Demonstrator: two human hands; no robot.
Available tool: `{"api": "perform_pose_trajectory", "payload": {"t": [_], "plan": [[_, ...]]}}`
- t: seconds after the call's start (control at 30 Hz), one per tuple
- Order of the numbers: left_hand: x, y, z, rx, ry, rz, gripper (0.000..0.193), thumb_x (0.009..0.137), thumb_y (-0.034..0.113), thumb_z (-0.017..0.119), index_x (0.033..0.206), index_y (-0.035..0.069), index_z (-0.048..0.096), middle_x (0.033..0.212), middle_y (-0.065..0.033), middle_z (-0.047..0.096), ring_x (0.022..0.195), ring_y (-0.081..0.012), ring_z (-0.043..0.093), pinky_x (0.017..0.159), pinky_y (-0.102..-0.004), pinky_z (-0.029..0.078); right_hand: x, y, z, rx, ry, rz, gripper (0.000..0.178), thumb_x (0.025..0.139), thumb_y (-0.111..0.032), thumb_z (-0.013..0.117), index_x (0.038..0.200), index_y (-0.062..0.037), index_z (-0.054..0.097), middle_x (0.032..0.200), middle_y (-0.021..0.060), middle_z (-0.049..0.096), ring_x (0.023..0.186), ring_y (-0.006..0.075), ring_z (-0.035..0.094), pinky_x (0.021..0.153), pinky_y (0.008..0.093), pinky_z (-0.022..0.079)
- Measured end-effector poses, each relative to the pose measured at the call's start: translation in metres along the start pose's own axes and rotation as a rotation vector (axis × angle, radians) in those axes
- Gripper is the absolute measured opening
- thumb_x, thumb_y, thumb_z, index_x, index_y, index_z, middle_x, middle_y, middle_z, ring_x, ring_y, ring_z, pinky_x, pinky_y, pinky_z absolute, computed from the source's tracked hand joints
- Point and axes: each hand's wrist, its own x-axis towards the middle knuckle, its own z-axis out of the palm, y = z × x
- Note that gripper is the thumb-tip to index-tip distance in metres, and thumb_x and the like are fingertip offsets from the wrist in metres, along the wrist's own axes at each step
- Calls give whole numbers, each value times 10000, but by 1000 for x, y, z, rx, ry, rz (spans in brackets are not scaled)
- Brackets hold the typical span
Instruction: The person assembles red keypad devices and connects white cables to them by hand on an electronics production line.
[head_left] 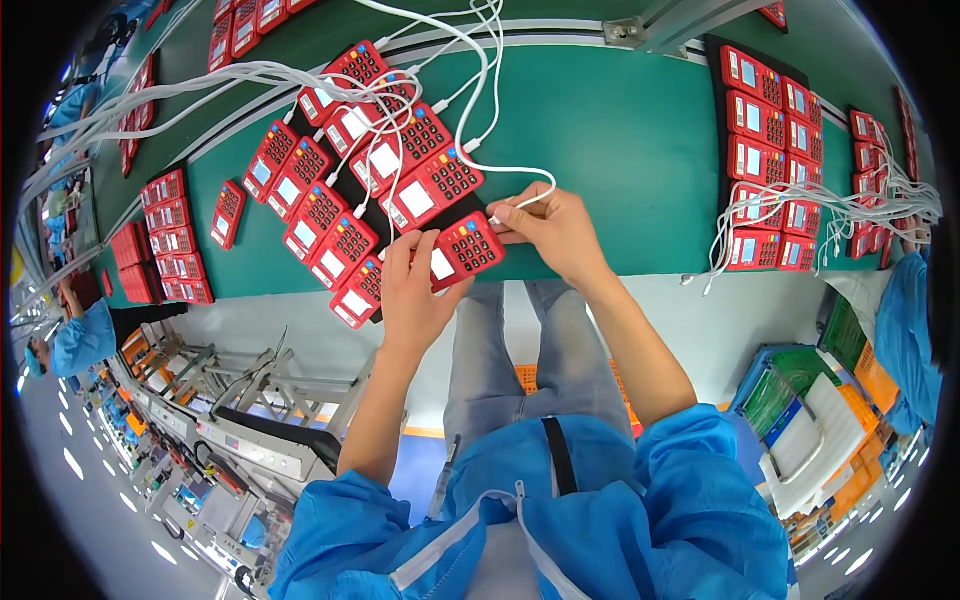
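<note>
My left hand grips the left end of a red card payment terminal at the table's near edge. Its screen is lit white and its dark keypad faces up. At the terminal's right end, my right hand pinches the end of a white cable. The plug is mostly hidden by my fingers, so I cannot tell whether it is in the socket. Just beyond lies another red terminal, one of several in two slanting rows on a black mat, many with white cables plugged in.
A bundle of white cables crosses from the left over the rows. One loose terminal lies on the green table. More terminals stand in columns at the right, with cable ends across them. A person in blue is at far left.
</note>
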Motion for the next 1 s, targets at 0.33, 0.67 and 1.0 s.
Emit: {"api": "perform_pose_trajectory", "payload": {"t": [0.33, 0.67, 1.0], "plan": [[-3, -4, -4, -46, -81, 4, 691, 608, 160, 853, 1207, -10, 554, 1166, -131, 507, 1063, -310, 509, 896, -394, 438, 1, 11, 6, 64, -31, 12, 181, 895, -140, 670, 845, 11, 583, 907, 113, 688, 820, 153, 669, 704, 305, 574], [-2, -5, 3, 27, 17, 131, 677, 624, 155, 822, 1213, -13, 536, 1139, -136, 501, 992, -299, 491, 847, -404, 380, 0, 16, 11, 87, 4, 5, 156, 894, -102, 662, 823, -11, 556, 1003, 121, 672, 851, 180, 670, 691, 302, 574], [-11, 12, 20, 203, 187, -27, 775, 629, 213, 830, 1314, 68, 498, 1200, -103, 497, 1132, -308, 480, 930, -439, 403, -33, 19, -1, -550, 220, -191, 597, 829, -222, 744, 1305, 15, 475, 1097, 156, 653, 853, 168, 638, 731, 296, 529]]}}
